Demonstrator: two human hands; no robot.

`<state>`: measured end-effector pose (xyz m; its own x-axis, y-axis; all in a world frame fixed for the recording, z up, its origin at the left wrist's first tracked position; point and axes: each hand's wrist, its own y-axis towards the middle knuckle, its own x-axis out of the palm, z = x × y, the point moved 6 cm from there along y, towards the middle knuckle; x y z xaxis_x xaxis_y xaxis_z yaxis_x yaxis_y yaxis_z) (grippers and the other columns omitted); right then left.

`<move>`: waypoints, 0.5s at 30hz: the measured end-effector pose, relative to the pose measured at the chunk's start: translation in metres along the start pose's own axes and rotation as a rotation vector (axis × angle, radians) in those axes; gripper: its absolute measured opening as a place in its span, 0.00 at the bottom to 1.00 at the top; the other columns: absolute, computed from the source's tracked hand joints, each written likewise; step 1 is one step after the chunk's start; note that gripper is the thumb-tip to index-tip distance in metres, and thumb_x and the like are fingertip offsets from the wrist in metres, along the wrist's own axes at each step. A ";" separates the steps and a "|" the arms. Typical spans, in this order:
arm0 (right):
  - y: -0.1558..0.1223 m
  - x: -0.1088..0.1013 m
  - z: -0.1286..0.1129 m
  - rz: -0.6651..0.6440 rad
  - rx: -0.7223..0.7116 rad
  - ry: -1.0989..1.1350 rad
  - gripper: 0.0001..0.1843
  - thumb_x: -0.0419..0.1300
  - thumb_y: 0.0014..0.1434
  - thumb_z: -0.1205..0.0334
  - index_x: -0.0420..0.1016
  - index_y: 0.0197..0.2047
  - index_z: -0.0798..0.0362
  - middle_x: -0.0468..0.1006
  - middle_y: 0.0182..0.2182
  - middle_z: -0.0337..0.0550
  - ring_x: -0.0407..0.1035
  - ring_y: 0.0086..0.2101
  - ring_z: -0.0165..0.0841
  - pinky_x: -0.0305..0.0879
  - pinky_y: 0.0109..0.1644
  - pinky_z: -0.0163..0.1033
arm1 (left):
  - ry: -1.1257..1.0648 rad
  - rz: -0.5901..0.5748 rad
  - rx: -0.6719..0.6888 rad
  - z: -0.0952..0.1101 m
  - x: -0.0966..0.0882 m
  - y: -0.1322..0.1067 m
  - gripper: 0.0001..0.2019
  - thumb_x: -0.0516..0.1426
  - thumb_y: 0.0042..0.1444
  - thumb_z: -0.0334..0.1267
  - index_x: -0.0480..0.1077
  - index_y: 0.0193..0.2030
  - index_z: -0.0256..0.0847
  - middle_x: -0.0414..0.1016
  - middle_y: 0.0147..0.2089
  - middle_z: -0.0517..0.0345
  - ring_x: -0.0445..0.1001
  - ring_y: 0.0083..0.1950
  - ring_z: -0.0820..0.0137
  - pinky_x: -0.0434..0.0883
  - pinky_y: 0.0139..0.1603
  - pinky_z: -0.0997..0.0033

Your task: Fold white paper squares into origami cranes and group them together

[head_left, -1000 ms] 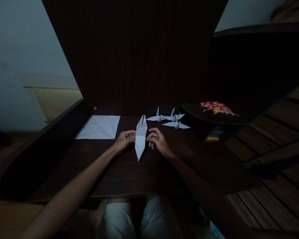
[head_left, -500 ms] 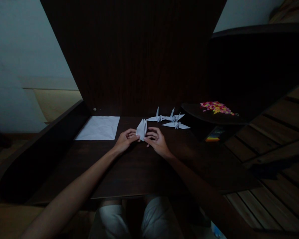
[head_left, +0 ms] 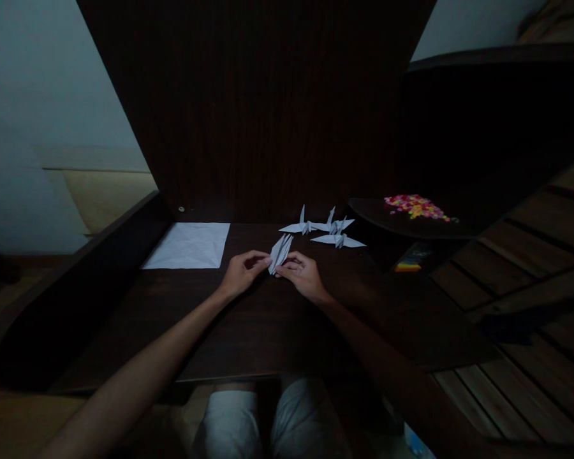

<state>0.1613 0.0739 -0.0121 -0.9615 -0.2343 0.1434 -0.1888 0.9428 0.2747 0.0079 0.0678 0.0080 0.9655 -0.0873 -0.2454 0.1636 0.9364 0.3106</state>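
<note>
A piece of folded white paper (head_left: 280, 252), pointed at the top and made of several layers, is held between my two hands over the dark desk. My left hand (head_left: 243, 273) pinches its left side with thumb and fingers. On the other side my right hand (head_left: 302, 274) grips the lower right edge, its fingers curled behind the paper. Just beyond my right hand stand three folded paper cranes (head_left: 338, 241). A flat white sheet of paper (head_left: 189, 246) lies to the left of my left hand.
Small pink, red and yellow pieces (head_left: 418, 206) lie on a low corner shelf (head_left: 373, 210) at the right. Under that shelf is a thing with a yellow-orange edge (head_left: 408, 268). A dark side panel (head_left: 76, 293) bounds the desk (head_left: 249, 338) on the left.
The folded paper has tilted to the right and turned, so its layers show more edge-on. My right hand's fingers have closed in on it, and my left hand has shifted slightly right.
</note>
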 end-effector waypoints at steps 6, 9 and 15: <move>0.002 -0.007 -0.007 0.057 -0.116 -0.116 0.14 0.70 0.42 0.55 0.73 0.30 0.52 0.73 0.34 0.40 0.71 0.34 0.31 0.72 0.38 0.37 | 0.028 -0.101 -0.034 0.007 0.005 -0.005 0.22 0.64 0.45 0.45 0.75 0.47 0.36 0.78 0.47 0.49 0.77 0.44 0.62 0.72 0.50 0.58; 0.003 -0.007 -0.004 0.043 -0.083 -0.124 0.15 0.69 0.43 0.54 0.73 0.32 0.52 0.74 0.34 0.41 0.71 0.37 0.34 0.71 0.43 0.40 | 0.026 -0.111 -0.012 0.009 0.006 -0.005 0.21 0.64 0.45 0.45 0.76 0.45 0.37 0.77 0.49 0.49 0.76 0.46 0.60 0.71 0.52 0.56; 0.005 -0.007 0.001 0.067 -0.027 -0.067 0.20 0.68 0.43 0.51 0.71 0.37 0.51 0.76 0.36 0.42 0.72 0.37 0.34 0.70 0.45 0.42 | -0.007 -0.026 -0.012 0.003 -0.003 0.000 0.15 0.62 0.48 0.45 0.77 0.41 0.38 0.79 0.45 0.51 0.75 0.47 0.61 0.70 0.53 0.58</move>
<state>0.1666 0.0801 -0.0131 -0.9832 -0.1540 0.0983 -0.1193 0.9487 0.2928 0.0056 0.0669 0.0110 0.9623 -0.1139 -0.2471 0.1862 0.9378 0.2929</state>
